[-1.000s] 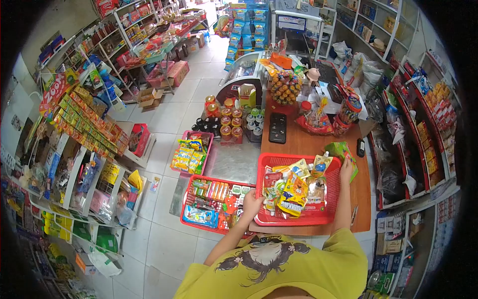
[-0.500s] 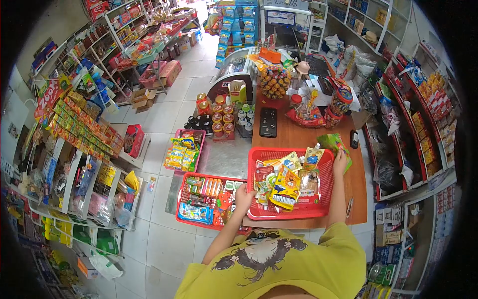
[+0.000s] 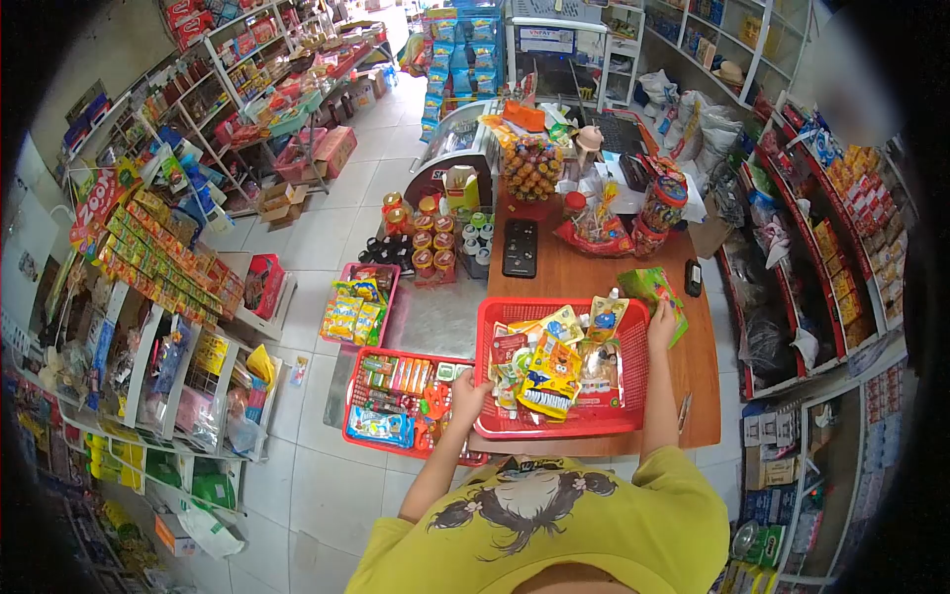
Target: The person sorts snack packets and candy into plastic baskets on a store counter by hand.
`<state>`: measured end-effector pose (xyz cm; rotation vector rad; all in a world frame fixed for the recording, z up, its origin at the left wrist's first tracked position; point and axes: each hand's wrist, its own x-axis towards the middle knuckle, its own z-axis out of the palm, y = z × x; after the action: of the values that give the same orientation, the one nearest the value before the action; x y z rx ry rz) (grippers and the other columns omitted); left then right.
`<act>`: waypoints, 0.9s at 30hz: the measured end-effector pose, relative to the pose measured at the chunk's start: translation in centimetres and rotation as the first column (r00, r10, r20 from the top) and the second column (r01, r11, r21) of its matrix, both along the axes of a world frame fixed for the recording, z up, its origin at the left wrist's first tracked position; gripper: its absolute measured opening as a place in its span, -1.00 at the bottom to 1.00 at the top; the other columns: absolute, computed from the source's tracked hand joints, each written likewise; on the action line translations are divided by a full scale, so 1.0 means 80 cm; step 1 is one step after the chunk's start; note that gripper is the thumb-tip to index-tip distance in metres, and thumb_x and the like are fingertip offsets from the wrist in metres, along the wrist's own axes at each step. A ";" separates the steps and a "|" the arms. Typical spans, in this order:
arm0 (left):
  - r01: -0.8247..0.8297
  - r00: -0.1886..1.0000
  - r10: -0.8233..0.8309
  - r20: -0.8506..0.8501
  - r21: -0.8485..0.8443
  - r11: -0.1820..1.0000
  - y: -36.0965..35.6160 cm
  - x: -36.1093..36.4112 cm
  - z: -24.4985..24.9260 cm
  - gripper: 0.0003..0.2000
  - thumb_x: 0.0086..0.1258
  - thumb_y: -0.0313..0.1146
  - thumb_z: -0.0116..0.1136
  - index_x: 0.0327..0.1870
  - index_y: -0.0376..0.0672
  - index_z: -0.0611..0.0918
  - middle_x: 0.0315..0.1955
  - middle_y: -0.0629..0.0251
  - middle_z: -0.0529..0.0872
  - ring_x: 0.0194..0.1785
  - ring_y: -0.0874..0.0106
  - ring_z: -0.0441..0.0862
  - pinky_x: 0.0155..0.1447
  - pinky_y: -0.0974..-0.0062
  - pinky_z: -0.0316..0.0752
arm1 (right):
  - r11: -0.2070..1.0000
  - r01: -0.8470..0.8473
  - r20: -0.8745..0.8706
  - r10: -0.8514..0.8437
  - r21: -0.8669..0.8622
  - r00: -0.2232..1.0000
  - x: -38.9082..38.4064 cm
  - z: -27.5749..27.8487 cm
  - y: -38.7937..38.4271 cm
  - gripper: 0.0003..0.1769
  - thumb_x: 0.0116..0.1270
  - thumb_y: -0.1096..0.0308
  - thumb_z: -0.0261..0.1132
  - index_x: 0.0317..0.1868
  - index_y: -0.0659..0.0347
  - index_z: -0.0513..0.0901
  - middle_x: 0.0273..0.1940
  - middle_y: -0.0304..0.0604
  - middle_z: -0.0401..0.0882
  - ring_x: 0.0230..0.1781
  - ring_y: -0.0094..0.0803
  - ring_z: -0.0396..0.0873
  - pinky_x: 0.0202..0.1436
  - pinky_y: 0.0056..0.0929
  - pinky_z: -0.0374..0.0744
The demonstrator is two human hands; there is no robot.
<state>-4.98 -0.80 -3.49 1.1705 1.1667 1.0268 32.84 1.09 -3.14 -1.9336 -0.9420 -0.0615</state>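
A red plastic basket (image 3: 636, 381) lies at the front of the wooden table, with a yellow snack packet (image 3: 551, 376) and several pouches inside. My left hand (image 3: 468, 393) is closed on the basket's left rim. At the basket's right edge, my right hand (image 3: 663, 325) has its fingers closed on a green packet (image 3: 653, 289), which sits just outside the far right corner. Left of the basket, a red tray (image 3: 348, 408) holds candy rolls and a blue packet (image 3: 381, 426).
A pink tray (image 3: 388, 315) of yellow packets and several lidded jars (image 3: 423, 241) stand at the left. A black phone (image 3: 521, 247), a lollipop jar (image 3: 531, 168) and a pen (image 3: 685, 411) are on the table. Shelves (image 3: 782, 247) line the right side.
The view has shifted slightly, so table, basket and trays appear a little further left. Both hands keep their places at the basket; the green packet is turned a little differently.
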 end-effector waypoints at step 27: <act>-0.012 1.000 0.012 -0.021 0.004 1.000 0.006 0.001 -0.008 -0.82 -0.09 -0.61 0.04 -0.39 -0.31 0.47 -0.50 0.26 0.58 -0.49 0.55 0.51 -0.41 0.65 0.40 | 0.995 -0.081 0.144 0.089 -0.061 0.986 0.044 0.048 0.023 -0.72 0.18 0.24 -0.07 -0.37 0.27 0.47 -0.43 0.11 0.45 -0.35 -0.02 0.43 -0.36 -0.22 0.36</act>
<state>-4.89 -0.35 -4.09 1.1809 1.1900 1.0284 36.38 2.93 0.73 -1.9578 -1.1338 -0.1306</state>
